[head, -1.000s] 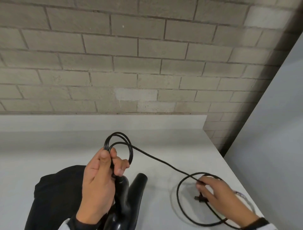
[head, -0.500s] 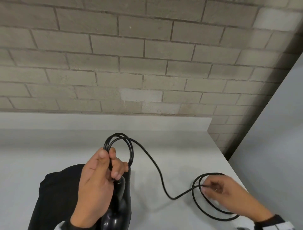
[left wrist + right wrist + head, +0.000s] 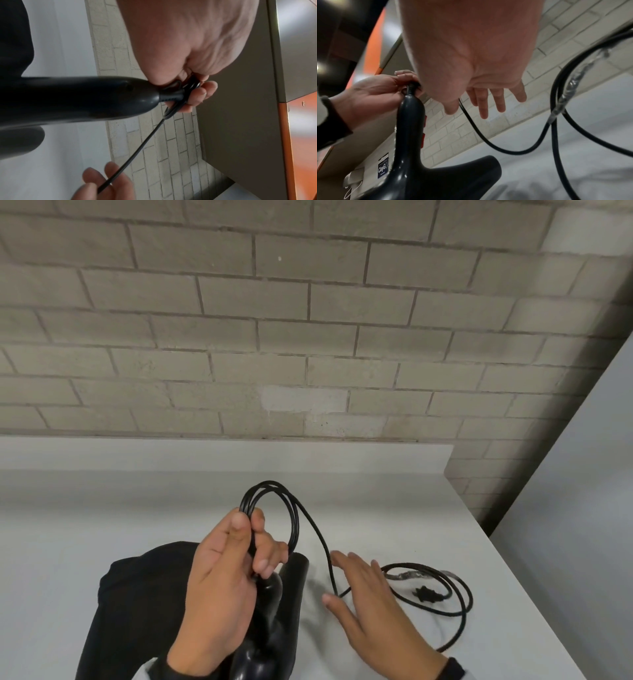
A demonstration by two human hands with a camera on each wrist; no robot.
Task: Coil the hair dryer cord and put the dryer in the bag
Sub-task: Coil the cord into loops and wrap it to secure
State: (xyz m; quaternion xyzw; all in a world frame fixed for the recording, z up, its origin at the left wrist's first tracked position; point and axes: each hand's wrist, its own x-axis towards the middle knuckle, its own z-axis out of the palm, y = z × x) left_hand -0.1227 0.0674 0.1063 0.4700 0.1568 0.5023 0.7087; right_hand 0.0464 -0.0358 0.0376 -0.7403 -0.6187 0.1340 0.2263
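Left hand (image 3: 219, 577) clamps looped thin black cord (image 3: 293, 529) at the handle end of the glossy black plastic hair dryer (image 3: 274, 621), above the black fabric bag (image 3: 137, 604) on the white table (image 3: 376, 501); right hand (image 3: 370, 601) fingers spread, cord passing between thumb and palm; black plug (image 3: 426, 594) lies on the table.

Two hands (image 3: 219, 577) (image 3: 373, 607); one dryer (image 3: 274, 621); one cord (image 3: 445, 594); one bag (image 3: 137, 611).
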